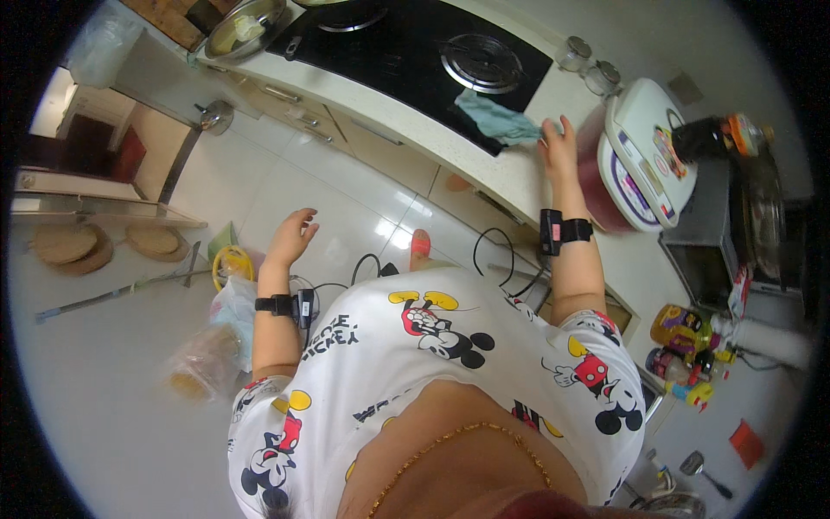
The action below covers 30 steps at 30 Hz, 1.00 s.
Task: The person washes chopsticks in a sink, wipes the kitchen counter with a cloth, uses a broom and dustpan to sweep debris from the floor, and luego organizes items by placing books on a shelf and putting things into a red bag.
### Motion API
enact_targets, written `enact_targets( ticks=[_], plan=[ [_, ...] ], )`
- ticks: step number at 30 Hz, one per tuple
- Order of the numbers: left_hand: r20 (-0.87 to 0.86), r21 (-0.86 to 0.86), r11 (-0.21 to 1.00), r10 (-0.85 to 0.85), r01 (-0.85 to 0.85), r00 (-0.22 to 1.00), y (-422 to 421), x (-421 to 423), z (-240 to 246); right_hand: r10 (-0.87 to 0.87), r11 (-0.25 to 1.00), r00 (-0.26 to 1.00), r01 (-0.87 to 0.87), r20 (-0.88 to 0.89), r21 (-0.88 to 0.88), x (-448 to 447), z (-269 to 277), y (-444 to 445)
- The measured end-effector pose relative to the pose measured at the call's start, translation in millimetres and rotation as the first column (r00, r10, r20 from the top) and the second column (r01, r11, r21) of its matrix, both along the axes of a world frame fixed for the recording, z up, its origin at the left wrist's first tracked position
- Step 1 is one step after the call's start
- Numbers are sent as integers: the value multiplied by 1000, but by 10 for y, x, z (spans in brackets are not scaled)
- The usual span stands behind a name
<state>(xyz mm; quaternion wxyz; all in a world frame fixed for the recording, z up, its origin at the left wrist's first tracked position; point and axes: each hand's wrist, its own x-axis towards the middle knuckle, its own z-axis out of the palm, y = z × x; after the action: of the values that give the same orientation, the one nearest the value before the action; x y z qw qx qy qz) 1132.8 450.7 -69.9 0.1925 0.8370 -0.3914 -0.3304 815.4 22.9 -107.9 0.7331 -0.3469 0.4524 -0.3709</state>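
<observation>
A teal cloth [498, 120] lies across the front right corner of a black glass cooktop [402, 61], its right end reaching the pale countertop. My right hand [559, 148] is at that end, with the thumb and fingers pinching the edge of the cloth. Just right of this hand stands a rice cooker [639, 162] with a white lid and a dark red body. Over the tiled floor, away from the counter, my left hand [290, 239] hangs with its fingers loosely curled and apart. Nothing is in it.
Two glass jars [589, 65] stand behind the cooktop's right end. A steel pan [245, 29] with pale contents sits at the left. Beyond the rice cooker are a dark bottle [703, 139] and a microwave-like appliance [697, 243]. Plastic bags [230, 318] lie left of my body.
</observation>
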Motion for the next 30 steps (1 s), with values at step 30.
enact_targets(
  ticks=[30],
  plan=[
    [-15, 165, 975, 153, -148, 988, 298, 2144, 121, 125, 50, 342, -940, -931, -338, 2075, -326, 553]
  ],
)
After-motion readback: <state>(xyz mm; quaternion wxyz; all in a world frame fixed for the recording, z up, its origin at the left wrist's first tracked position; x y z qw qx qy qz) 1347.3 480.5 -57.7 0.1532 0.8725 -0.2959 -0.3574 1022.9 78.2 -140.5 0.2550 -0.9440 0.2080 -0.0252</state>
